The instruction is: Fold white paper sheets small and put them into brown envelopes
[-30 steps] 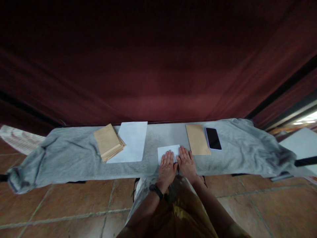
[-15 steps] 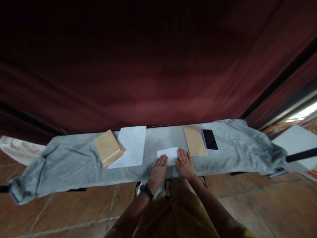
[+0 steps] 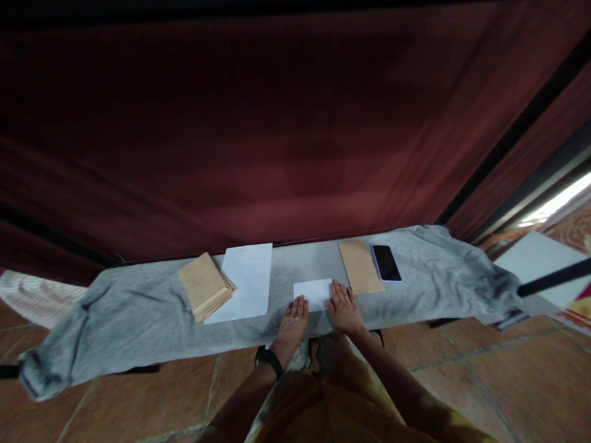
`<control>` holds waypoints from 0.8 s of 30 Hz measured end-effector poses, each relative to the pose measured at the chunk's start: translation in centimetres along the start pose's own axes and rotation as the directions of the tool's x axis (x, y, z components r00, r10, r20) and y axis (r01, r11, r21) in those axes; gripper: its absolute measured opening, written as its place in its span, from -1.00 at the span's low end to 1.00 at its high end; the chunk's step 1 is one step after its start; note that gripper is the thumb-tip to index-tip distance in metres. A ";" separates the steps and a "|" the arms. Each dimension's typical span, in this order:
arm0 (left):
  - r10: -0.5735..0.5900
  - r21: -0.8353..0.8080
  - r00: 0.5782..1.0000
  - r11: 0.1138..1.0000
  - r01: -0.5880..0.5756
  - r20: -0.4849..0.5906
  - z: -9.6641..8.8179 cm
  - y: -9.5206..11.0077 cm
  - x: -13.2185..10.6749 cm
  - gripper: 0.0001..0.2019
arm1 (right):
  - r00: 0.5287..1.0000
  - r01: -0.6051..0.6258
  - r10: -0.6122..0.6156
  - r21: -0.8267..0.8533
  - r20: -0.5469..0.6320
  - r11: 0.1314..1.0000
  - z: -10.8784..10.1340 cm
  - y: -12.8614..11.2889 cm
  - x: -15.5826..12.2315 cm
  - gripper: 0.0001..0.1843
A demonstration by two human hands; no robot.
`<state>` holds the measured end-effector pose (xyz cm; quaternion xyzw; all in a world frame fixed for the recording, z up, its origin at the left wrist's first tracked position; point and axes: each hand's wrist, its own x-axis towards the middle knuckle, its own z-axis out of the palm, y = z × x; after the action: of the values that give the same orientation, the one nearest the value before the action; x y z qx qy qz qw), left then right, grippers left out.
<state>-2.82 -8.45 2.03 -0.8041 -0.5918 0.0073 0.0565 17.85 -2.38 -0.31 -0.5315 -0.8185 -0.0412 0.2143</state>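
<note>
A small white sheet of paper (image 3: 314, 292), perhaps folded, lies flat on the grey cloth in front of me. My left hand (image 3: 293, 320) rests flat at its left lower edge, fingers stretched out. On the paper's right edge lies my right hand (image 3: 344, 307), also flat with fingers extended. Just beyond the right hand is a single brown envelope (image 3: 361, 266). To the left, a stack of brown envelopes (image 3: 203, 284) partly covers larger white sheets of paper (image 3: 249, 277).
A phone (image 3: 386, 263) with a dark screen lies right of the single envelope. The grey cloth (image 3: 138, 320) covers a long narrow bench, wrinkled at both ends. A dark red panel (image 3: 295, 154) rises directly behind it. Tiled floor (image 3: 175, 394) shows below.
My left hand has shifted slightly left and down across the small paper, uncovering more of it. My right hand stays at the right edge. The camera view has tilted a little.
</note>
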 end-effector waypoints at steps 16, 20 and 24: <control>-0.111 -0.151 0.987 0.984 0.093 -0.112 -0.5 4.0 -0.1 -0.39 | 0.986 0.141 -0.147 0.078 0.083 0.987 -1.1 -1.3 -0.9 -0.43; -0.154 -0.149 0.981 0.979 0.136 -0.114 -0.4 3.9 -0.7 -0.35 | 0.988 0.106 -0.112 0.059 0.110 0.993 -1.3 -1.1 -1.2 -0.40; -0.175 -0.143 0.977 0.977 0.156 -0.125 -0.2 3.8 -1.1 -0.31 | 0.986 0.087 -0.091 0.037 0.137 0.996 -1.6 -1.4 -1.2 -0.40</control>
<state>0.52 -10.66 1.79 -0.7525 -0.6507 -0.0917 0.0438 17.52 -4.44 0.92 -0.4927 -0.8548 -0.0008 0.1631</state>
